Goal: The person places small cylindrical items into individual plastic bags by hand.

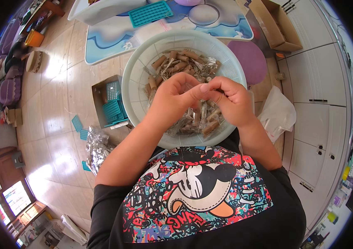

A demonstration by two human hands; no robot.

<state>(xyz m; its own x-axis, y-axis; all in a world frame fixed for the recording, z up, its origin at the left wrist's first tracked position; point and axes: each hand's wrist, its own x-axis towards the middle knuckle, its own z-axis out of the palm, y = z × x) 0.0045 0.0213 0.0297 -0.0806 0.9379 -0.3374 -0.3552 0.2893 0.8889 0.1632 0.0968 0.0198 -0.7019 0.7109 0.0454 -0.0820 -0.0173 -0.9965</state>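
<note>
My left hand [175, 97] and my right hand [231, 99] meet over a large pale green plastic basket [137, 101]. Both have thumb and fingers pinched, their tips touching or nearly so. A bit of clear plastic wrapper [188, 87] shows between them; whatever is inside it is hidden by my fingers. Under my hands the basket holds many brown rolls [181, 65], several in crinkled clear wrapping. More wrapped rolls [211, 128] lie at its near side.
A blue-and-white low table [106, 43] carries a teal ridged tray [150, 13] and a white tub [110, 12]. Left of the basket are a carton [98, 95] of teal trays and crumpled silvery plastic [97, 147]. To the right are a white plastic bag [278, 114], purple stool [249, 62] and cardboard box [276, 27].
</note>
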